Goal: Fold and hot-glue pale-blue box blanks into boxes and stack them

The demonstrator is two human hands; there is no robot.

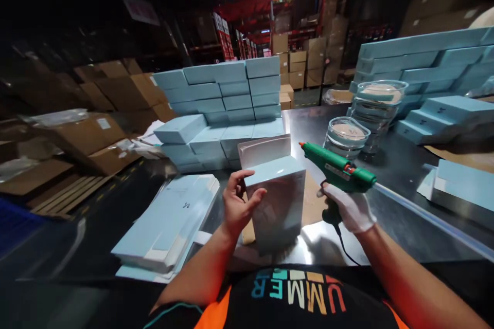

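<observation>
A light blue cardboard box (276,211) stands upright before me, its rear flap (265,151) raised. My bare left hand (240,203) grips the box's upper left corner, thumb on the near face and fingers along the top. In a white glove, my right hand (349,208) is wrapped round the handle of a green hot glue gun (335,164). The gun's orange tip points left, just beyond the box's upper right side. A long clear glue stick (428,218) sticks out of its back, and a dark cord hangs below the handle.
Flat blue cartons (165,221) are piled at left. Stacked blue boxes (227,97) stand behind my box, with more boxes (428,61) at right. Clear round containers (345,139) stand beyond the gun on the dark metal table (309,118). Brown cartons (111,87) and shelving lie further back.
</observation>
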